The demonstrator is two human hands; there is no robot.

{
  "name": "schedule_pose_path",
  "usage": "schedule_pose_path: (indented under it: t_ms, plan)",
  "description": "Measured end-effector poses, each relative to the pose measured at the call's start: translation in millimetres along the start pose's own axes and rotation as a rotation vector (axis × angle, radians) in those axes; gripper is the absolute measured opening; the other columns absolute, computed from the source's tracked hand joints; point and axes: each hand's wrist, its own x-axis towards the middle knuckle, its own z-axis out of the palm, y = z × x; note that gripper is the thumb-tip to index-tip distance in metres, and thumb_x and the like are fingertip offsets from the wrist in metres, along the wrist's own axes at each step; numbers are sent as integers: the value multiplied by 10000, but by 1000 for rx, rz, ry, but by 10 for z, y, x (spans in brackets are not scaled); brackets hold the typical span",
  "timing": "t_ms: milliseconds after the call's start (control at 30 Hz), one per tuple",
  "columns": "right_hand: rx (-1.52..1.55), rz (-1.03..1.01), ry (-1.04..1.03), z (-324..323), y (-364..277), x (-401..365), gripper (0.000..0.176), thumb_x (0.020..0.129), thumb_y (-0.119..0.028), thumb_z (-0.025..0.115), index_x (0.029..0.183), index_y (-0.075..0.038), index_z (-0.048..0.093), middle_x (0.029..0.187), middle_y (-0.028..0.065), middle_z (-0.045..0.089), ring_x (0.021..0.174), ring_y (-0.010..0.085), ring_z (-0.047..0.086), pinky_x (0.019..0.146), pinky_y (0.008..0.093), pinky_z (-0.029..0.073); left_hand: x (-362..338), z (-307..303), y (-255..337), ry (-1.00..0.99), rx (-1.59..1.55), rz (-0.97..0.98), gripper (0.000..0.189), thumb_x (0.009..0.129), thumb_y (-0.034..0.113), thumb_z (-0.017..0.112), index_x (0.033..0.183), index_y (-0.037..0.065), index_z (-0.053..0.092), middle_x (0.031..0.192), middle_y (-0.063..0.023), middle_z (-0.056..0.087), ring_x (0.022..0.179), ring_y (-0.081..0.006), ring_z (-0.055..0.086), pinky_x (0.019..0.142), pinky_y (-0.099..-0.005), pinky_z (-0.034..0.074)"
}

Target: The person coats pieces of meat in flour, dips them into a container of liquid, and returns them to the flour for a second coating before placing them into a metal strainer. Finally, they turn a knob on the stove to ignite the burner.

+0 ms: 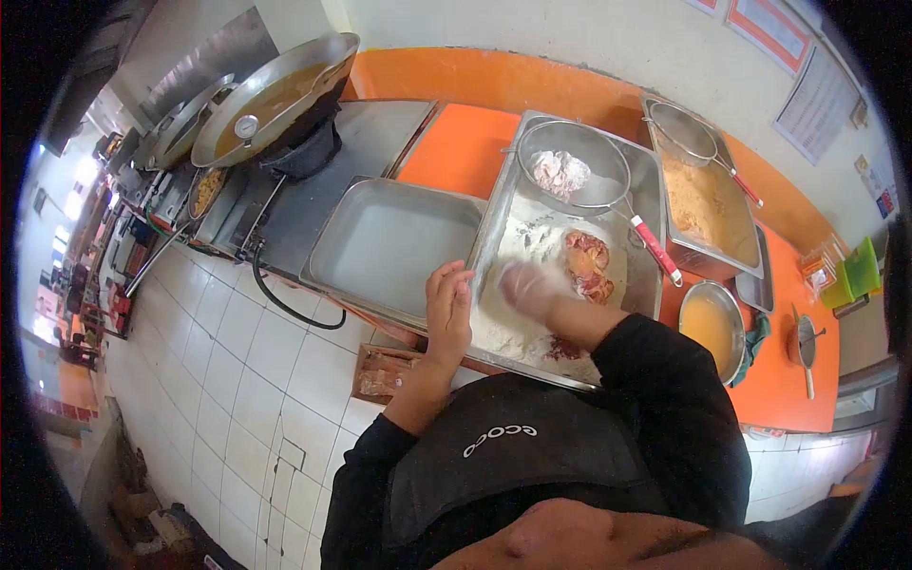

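Lying in powdery flour (pixel 524 226), lumpy meat (pixel 588 266); right hand (pixel 534 289), grip unclear; left hand (pixel 448 312), unfolded

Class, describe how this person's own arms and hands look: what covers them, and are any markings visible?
Both arms wear plain black sleeves, the left sleeve and the right sleeve each ending short of the wrist, with no lettering visible. The left hand is bare, with no glove or watch to be seen. The right hand is also bare, but blurred, so finer details cannot be told.
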Motion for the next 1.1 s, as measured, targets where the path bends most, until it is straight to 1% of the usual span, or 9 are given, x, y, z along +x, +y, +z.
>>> schedule_pose_path:
  t_ms: [33,67,100,333,433,533,933,1033,1100]
  plan:
    - [-293,-281,-233,108,-163,5,180,766,-158,496,777,-40,631,685,94,611,616,228,608,457,386,465,0,4,-7,-5,1,-4,292,921,225,382,966,0,563,1117,-158,469,1063,-283,419,930,-365,316]
    - [-47,-58,-218,306,-318,-104,184,782,-166,487,801,-49,627,733,102,608,638,212,598,517,329,482,2,5,-13,-11,2,-8,290,920,223,384,965,-1,563,1118,-157,469,1062,-282,420,928,-363,317]
    - [219,-100,-317,400,-417,-133,180,813,-145,474,867,-33,604,799,120,633,731,235,627,646,395,492,5,2,-21,-16,5,-7,290,920,223,384,965,-1,563,1118,-157,469,1062,-282,420,928,-363,317]
    - [100,-555,-748,115,-219,114,222,750,-158,558,905,-7,605,865,125,609,779,193,568,705,292,453,-2,-4,54,-5,-26,-42,286,919,213,381,965,-2,564,1114,-153,471,1055,-280,426,927,-361,315]
    - [323,-321,-779,181,196,181,238,701,-155,599,893,-15,615,867,141,619,761,226,580,698,323,457,10,-13,27,-2,-18,-29,291,921,218,380,965,-4,563,1112,-153,472,1053,-280,428,923,-358,320]
    - [493,-287,-506,120,590,286,231,680,-233,630,758,-16,620,783,139,625,682,266,571,645,384,449,1,-17,43,-2,-15,-32,293,921,224,384,966,-2,564,1114,-152,472,1053,-280,429,918,-358,325]
    - [330,110,-796,214,679,368,241,651,-241,626,803,-56,655,811,117,648,705,243,604,642,344,472,0,-6,32,0,-26,-37,273,912,219,402,963,8,569,1101,-157,484,1042,-282,439,913,-365,326]
    - [177,-66,-718,-6,590,402,271,680,-307,602,833,-95,674,829,104,650,742,233,600,685,335,471,-11,2,-22,18,-33,-18,267,908,216,407,963,11,570,1100,-158,484,1038,-287,441,913,-367,326]
    - [348,-9,-428,-84,344,360,317,621,-246,652,853,-30,639,833,160,637,756,247,616,663,344,473,-10,9,-28,26,-33,15,265,907,216,410,963,13,571,1099,-158,485,1037,-290,442,913,-368,326]
